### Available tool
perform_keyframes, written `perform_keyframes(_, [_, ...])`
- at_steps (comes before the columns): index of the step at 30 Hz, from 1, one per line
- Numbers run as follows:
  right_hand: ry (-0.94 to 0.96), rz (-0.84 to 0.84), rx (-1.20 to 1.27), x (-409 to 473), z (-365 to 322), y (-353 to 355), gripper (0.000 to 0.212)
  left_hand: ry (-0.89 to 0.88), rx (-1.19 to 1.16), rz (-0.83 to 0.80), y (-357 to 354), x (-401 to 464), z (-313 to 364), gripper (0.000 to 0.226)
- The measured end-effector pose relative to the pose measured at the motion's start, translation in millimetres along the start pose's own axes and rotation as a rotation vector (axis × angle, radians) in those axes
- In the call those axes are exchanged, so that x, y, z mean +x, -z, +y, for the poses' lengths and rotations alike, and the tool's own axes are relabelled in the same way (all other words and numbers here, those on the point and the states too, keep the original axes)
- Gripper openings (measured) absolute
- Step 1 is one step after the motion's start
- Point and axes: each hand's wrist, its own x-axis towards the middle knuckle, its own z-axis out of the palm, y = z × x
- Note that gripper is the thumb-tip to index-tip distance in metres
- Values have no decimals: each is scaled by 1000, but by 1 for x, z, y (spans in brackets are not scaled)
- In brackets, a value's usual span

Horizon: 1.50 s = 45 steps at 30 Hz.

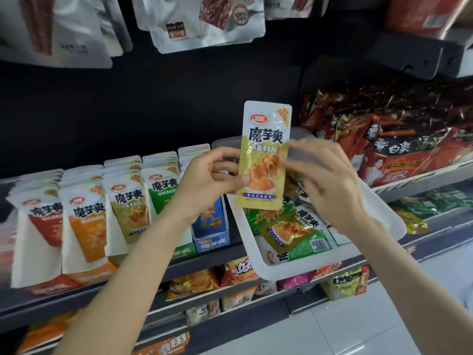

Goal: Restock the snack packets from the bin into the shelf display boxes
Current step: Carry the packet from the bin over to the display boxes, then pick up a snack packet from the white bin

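I hold a yellow-gold snack packet (265, 155) upright in front of the shelf. My left hand (210, 180) pinches its lower left edge with thumb and fingers. My right hand (325, 180) touches its right edge with its fingertips, slightly blurred. Below the packet the white plastic bin (266, 267) rests on the shelf edge with several green and gold packets (294, 231) inside. To the left stand display boxes of like packets: red (46, 221), orange (87, 219), gold (130, 208), green (163, 190), and a blue box (211, 231) partly behind my left wrist.
Red noodle bags (399, 149) fill the shelf to the right. White pouches (207, 21) hang above. Lower shelves hold more snack bags (238, 275) and a price tag (178, 340). A light tiled floor (358, 329) lies at the lower right.
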Motion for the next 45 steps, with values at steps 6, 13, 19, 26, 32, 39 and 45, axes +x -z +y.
perform_keyframes(6, [-559, -200, 573, 59, -23, 10, 75, -177, 302, 76, 15, -21, -3, 44])
perform_keyframes(13, [-322, -415, 625, 119, -45, -31, 8, -233, 441, 515, 64, -64, -23, 33])
perform_keyframes(19, [-329, -328, 634, 137, -89, -98, 13, 111, 840, 744, 134, -121, -83, 31])
perform_keyframes(26, [-192, -430, 327, 155, -135, -158, 10, 206, 943, 609, 144, -136, -107, 29])
perform_keyframes(32, [-101, -602, 151, 163, -153, -187, 8, 187, 878, 625, 141, -133, -108, 28])
perform_keyframes(39, [209, -623, -326, 134, -149, -211, 27, 101, 883, 647, 139, -134, -116, 24])
perform_keyframes(45, [69, -482, -122, 119, -136, -213, 39, 80, 982, 692, 135, -135, -113, 27])
